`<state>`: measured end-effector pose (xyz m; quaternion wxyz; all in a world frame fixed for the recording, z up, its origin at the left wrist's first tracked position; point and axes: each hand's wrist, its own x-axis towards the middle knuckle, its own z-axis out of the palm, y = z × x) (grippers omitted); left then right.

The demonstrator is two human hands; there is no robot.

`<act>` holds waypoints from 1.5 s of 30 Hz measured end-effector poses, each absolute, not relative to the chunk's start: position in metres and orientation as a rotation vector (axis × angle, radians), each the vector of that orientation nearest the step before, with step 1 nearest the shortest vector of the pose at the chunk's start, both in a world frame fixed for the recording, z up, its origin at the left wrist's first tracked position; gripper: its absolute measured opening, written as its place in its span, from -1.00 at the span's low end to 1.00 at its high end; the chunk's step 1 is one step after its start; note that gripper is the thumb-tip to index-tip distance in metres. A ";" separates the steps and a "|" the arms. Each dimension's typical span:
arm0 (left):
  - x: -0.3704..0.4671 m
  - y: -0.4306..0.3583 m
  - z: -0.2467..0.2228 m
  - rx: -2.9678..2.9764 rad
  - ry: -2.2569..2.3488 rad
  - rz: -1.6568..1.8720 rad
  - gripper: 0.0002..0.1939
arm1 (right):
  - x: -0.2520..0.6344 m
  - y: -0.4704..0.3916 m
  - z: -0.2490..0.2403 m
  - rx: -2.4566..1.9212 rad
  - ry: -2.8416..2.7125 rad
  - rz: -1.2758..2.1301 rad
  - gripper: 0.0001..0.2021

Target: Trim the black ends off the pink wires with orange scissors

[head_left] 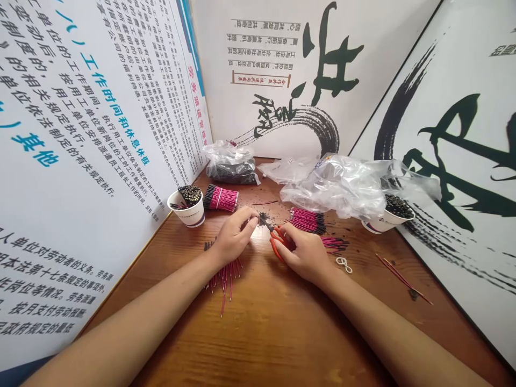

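Note:
My right hand (304,250) grips a pair of scissors (276,243) by the orange handles, with the dark blades pointing up and left. My left hand (237,234) is closed in a pinch close to the blade tips; whatever sits between the fingertips is too small to make out. Under and beside my left hand, loose pink wires (226,279) with black ends lie fanned on the table. Small black scraps (264,217) are scattered just beyond the blades. To the right of the scissors lie a bundle of pink and black wires (307,220) and more loose wires (335,244).
A tied wire bundle (221,198) lies beside the left paper cup (189,214), which is filled with black-ended wires. Another filled cup (389,221) stands at right, partly under clear plastic bags (334,185). A bag of black pieces (231,169) sits behind. Printed panels (282,107) enclose the wooden table (258,333).

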<state>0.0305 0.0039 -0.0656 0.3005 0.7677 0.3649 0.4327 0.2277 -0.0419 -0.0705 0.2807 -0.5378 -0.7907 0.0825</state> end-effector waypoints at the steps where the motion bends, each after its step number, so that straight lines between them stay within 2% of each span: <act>1: 0.030 0.004 -0.066 2.039 0.965 1.150 -0.78 | 0.228 -0.042 -0.070 -1.441 -2.126 0.220 -0.80; 22: 0.030 0.004 -0.067 2.013 0.975 1.162 -0.79 | 0.228 -0.044 -0.066 -1.426 -2.151 0.350 -0.80; 45: 0.030 0.005 -0.065 2.040 0.998 1.158 -0.78 | 0.228 -0.043 -0.067 -1.423 -2.163 0.331 -0.79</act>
